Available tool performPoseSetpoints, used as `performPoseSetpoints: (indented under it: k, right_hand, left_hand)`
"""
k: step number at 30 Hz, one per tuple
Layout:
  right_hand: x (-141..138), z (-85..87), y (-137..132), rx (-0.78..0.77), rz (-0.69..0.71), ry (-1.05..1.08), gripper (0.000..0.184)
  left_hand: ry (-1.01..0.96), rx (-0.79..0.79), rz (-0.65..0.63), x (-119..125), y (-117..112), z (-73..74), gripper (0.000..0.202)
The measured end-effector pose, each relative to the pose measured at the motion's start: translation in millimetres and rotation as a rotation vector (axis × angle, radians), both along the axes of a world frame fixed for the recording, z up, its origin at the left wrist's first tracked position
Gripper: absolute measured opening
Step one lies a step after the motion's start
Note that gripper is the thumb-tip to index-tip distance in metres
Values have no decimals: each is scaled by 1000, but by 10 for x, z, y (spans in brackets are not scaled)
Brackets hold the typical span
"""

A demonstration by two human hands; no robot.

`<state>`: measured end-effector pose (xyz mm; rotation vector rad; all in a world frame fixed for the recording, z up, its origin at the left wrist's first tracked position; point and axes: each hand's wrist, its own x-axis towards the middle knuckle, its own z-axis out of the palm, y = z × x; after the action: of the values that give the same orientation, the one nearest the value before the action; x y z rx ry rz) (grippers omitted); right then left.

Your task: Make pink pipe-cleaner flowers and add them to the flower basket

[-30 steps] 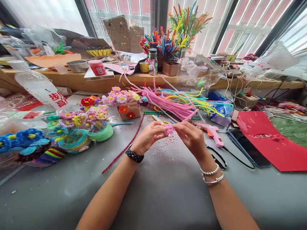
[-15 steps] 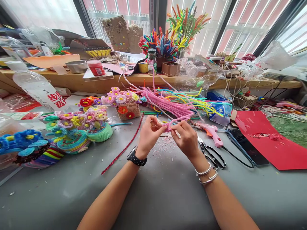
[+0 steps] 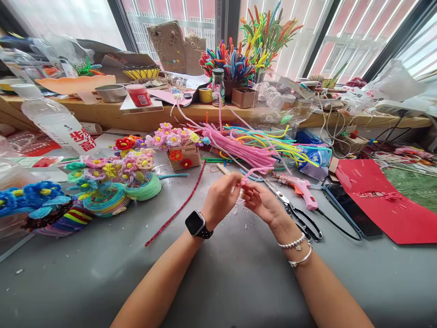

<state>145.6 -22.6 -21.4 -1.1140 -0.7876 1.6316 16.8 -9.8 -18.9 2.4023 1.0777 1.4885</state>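
My left hand [image 3: 221,198] and my right hand [image 3: 261,202] meet above the grey table [image 3: 221,282]. Both pinch a small pink pipe cleaner piece [image 3: 243,183] between their fingertips. A loose pink end curls up from it towards the pile of pink pipe cleaners [image 3: 239,148] just behind. My left wrist wears a black watch [image 3: 198,224], and bead bracelets [image 3: 296,249] ring my right wrist. Scissors [image 3: 294,214] lie just right of my right hand.
Finished pipe-cleaner flowers [image 3: 112,180] crowd the left side. A pink glue gun [image 3: 302,187], a phone [image 3: 353,210] and red paper [image 3: 385,200] lie to the right. A red pipe cleaner [image 3: 175,212] stretches across the table. A wooden shelf [image 3: 205,111] holds jars and clutter behind.
My hands turned the pink piece: the left wrist rolled so the watch face shows, and the right hand dropped slightly, palm more upward. The scissors are now uncovered.
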Motion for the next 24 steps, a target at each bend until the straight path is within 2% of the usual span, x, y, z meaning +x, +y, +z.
performPoseSetpoints:
  k: [1,3,6,9,12,15,20,24]
  right_hand:
    - [17,5,3,28,21,-14,14]
    - [45,20,-1,188,13,-180,17]
    - [63,41,-27,564,-143,-641,16]
    - [59,36,-50,929,-266,-1059,20]
    - [60,12,-56,1149,-294,-1294,19]
    - [73,0,-56,1245,-344,-1415,16]
    - [81,10,-56,1276,-286,-1490,17]
    - [61,-14,-44,1220,-282,-1435,15]
  left_hand:
    - [-97,-113,-19,-13,15,11,13]
    - [-323,-361,-84,-48,50,36,20]
    - [-549,-681,-211,-100,94,78,30]
    - [-630,-861,-274,-122,108,104,35]
    - [-647,-908,-285,-119,107,107,36]
    - [-647,-905,-299,-117,108,92,36]
    - [-602,-846,-300,-122,114,50,34]
    - [-519,-769,-264,-110,104,34,31]
